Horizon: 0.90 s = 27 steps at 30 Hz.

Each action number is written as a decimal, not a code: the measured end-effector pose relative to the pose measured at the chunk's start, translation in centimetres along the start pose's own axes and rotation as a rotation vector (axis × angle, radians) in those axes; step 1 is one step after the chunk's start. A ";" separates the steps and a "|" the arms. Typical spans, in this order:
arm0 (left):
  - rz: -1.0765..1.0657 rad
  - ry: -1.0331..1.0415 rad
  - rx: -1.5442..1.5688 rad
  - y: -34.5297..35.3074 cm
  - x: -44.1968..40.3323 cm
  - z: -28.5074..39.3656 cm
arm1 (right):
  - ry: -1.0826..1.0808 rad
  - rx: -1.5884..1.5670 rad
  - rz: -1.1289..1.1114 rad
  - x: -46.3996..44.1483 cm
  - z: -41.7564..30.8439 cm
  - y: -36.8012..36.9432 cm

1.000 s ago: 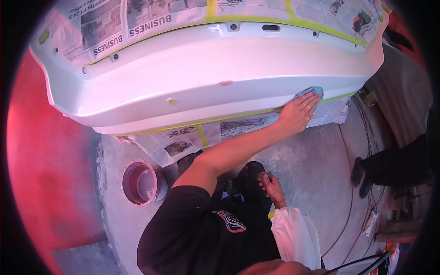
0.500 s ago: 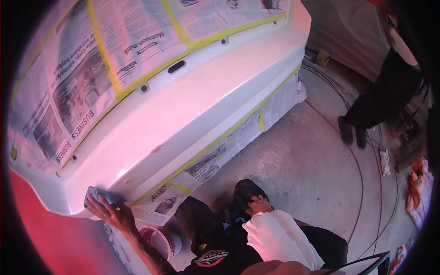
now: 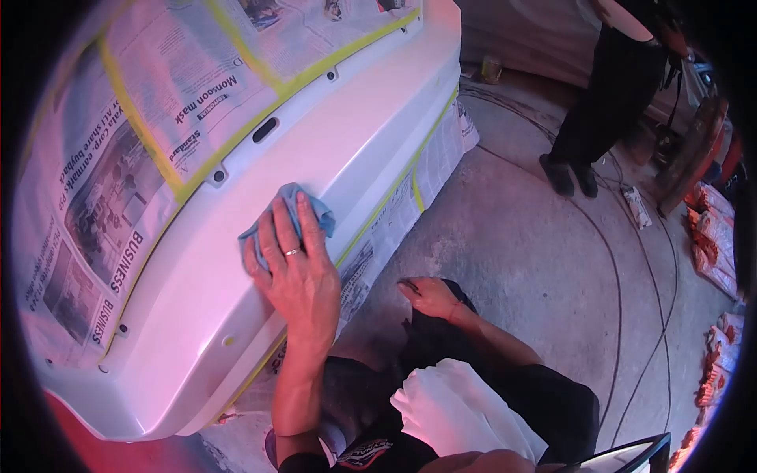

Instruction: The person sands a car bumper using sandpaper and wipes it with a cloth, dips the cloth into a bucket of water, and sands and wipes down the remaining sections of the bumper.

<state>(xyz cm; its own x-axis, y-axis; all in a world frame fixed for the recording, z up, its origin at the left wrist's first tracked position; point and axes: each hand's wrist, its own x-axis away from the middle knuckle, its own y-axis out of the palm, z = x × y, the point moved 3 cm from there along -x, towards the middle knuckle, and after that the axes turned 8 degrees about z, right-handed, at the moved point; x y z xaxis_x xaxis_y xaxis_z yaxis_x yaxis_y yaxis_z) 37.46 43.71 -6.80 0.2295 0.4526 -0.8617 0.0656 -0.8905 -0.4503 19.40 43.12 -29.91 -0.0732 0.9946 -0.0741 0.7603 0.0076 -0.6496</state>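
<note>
My left hand, with a ring on it, presses a crumpled blue cloth onto the upper surface of a white car bumper. The cloth bunches under and around the fingers. Newspaper edged with yellow tape covers the panel above the bumper, and more taped newspaper hangs below it. My right hand rests at my bent knee, its thumb and fingers slightly apart, with no held thing visible. White fabric lies across my front.
Another person in dark trousers stands at the upper right. Cables curve over the concrete floor. Red-and-white plastic packs lie along the right edge. Partly hidden behind my left forearm is a bucket.
My left hand and the cloth have moved from the bumper's lower left corner up and right along its surface. My right hand has shifted slightly on the knee. The whole view has shifted.
</note>
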 end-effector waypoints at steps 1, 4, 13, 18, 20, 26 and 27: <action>-0.015 0.047 0.024 0.9 -0.9 1.1 | -0.067 -0.064 0.019 -1.3 -1.6 -0.1; -0.087 0.187 -0.028 3.9 -3.2 4.4 | -0.131 -0.043 -0.016 -3.3 -2.2 2.2; 0.030 0.259 -0.077 19.5 -14.6 22.2 | -0.147 -0.254 -0.466 1.1 8.2 0.2; 0.010 0.194 -0.146 26.2 -20.7 30.3 | 0.154 -0.605 -0.275 -4.6 20.0 -8.5; 0.003 0.150 -0.171 27.2 -21.0 30.7 | 0.249 -0.607 -0.187 -9.1 24.0 -13.6; 0.043 0.120 -0.166 27.8 -22.4 32.6 | 0.200 -0.455 0.016 -18.9 27.4 -27.5; 0.043 0.130 -0.159 28.7 -23.4 33.6 | 0.207 -0.461 0.023 -19.4 27.7 -28.6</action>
<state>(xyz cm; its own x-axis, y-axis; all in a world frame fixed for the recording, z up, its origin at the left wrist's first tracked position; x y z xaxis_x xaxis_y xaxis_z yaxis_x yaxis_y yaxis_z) 1.37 9.15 -7.38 0.3578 0.4136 -0.8372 0.2033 -0.9095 -0.3625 -18.77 20.69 -30.86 0.0407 0.9944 0.0980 0.9696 -0.0156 -0.2443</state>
